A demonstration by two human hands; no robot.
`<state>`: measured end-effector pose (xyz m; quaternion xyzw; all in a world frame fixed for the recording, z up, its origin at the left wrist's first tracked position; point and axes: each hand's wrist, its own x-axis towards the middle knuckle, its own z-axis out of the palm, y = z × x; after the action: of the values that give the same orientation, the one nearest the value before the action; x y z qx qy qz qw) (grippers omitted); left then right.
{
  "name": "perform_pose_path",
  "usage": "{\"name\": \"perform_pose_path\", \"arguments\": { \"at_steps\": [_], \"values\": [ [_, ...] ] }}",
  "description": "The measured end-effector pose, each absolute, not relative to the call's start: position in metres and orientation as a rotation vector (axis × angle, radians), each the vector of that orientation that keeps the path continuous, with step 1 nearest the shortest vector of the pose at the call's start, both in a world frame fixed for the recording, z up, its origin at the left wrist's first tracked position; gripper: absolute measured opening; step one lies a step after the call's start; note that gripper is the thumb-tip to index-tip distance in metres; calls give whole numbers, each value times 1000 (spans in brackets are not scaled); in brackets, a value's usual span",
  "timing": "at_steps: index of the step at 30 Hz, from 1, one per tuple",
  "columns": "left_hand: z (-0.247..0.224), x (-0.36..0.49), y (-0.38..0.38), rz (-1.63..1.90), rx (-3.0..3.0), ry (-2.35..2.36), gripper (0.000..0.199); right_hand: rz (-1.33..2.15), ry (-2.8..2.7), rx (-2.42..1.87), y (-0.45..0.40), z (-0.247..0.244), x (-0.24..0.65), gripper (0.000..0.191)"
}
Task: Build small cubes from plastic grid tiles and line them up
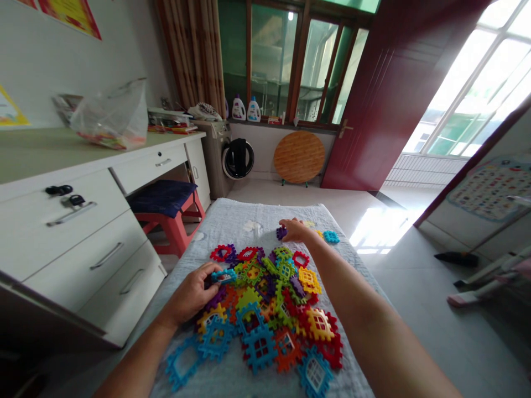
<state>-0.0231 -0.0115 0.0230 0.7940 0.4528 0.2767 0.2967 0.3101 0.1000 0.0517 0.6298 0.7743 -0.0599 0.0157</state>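
My left hand [197,290] pinches a blue interlocking plastic tile [224,276] at the left edge of a colourful heap. Farther out, my right hand [295,229] has its fingers closed on a purple tile [281,232], at the far part of the cloth-covered table [265,213]. Right of that hand lies another blue tile [331,237], with a bit of yellow tile [319,234] partly hidden by my wrist. The heap between my arms mixes several notched tiles, among them a green tile [286,270], a yellow window tile [309,281] and an orange tile [287,349].
On the left stands a white desk [83,221] with a plastic bag [118,119] on top. A pink stool [170,221] is beside it. Behind are a washing machine [215,155], a round wooden tabletop [299,157] and a red door [385,83].
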Motion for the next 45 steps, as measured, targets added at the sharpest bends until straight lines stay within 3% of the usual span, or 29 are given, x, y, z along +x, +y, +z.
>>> {"name": "perform_pose_path", "arguments": {
  "at_steps": [15, 24, 36, 39, 45],
  "values": [
    [26, -23, -12, 775, 2172, 1214, 13, -156, 2381, 1953, 109, 43, 302, 66],
    [23, -24, -12, 807, 2193, 1222, 15, -146, 2356, 1950, 108, 47, 300, 54],
    [21, -25, -10, 884, 2214, 1217, 19, -163, 2399, 1996, 106, 46, 301, 58],
    [22, -25, -10, 871, 2195, 1226, 20, -164, 2441, 2046, 103, 55, 313, 59],
    [21, -25, -10, 854, 2152, 1233, 24, -79, 2553, 2408, 90, 70, 374, 43]
  ]
}}
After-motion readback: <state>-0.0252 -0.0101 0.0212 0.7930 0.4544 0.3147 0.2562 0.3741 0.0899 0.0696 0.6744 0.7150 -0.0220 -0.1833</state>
